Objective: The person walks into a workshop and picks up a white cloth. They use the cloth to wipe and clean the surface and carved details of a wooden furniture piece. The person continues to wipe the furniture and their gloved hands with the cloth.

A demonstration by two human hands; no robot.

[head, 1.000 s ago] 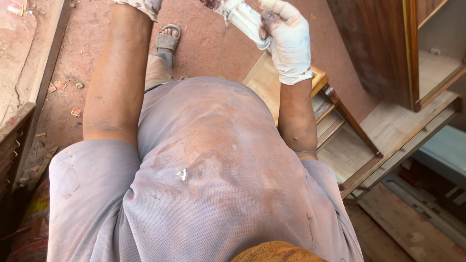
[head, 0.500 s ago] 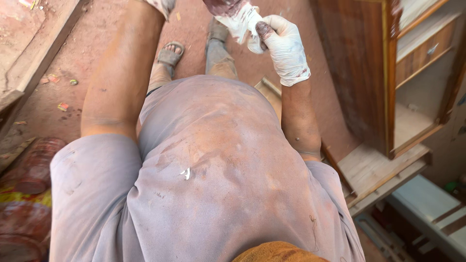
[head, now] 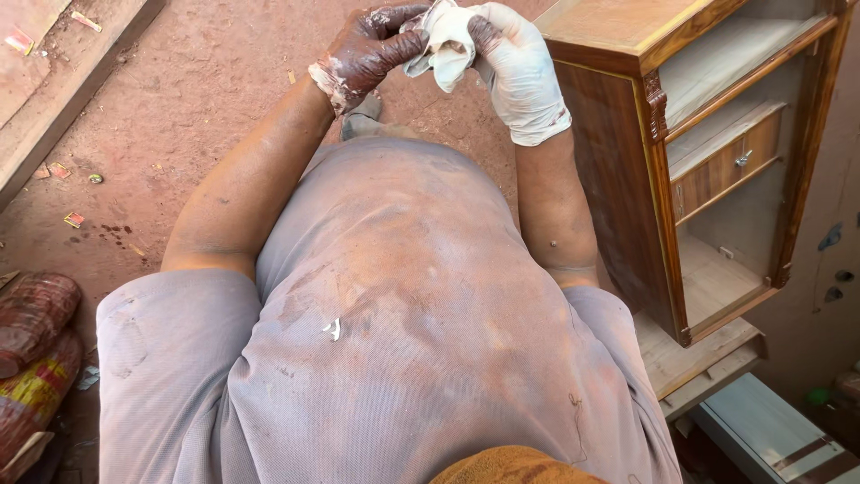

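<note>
The left hand [head: 367, 54], in a glove stained dark red-brown, and the right hand [head: 520, 72], in a mostly white glove, are meeting at the top of the view, above the person's chest. Both are gripping a crumpled white rag [head: 441, 45]. The left fingers [head: 394, 49] are curling over its left side; the right fingers are closing around its right side, with a stained fingertip pressing on top.

Much of the rag is sitting inside the two grips, so its full size and shape are hard to make out. It is bunched into a lump with no clear long axis; a loose fold is hanging down and toward the left hand. The rag's upper edge is lying close to the top border.

The grey shirt [head: 385, 341] is filling the lower view and hiding the legs; only part of one foot [head: 363, 121] is showing on the red floor [head: 179, 99]. A wooden cabinet [head: 708, 152] is standing just right of the right forearm, its top corner cut off. A stained sack [head: 36, 358] is lying at the left edge.
</note>
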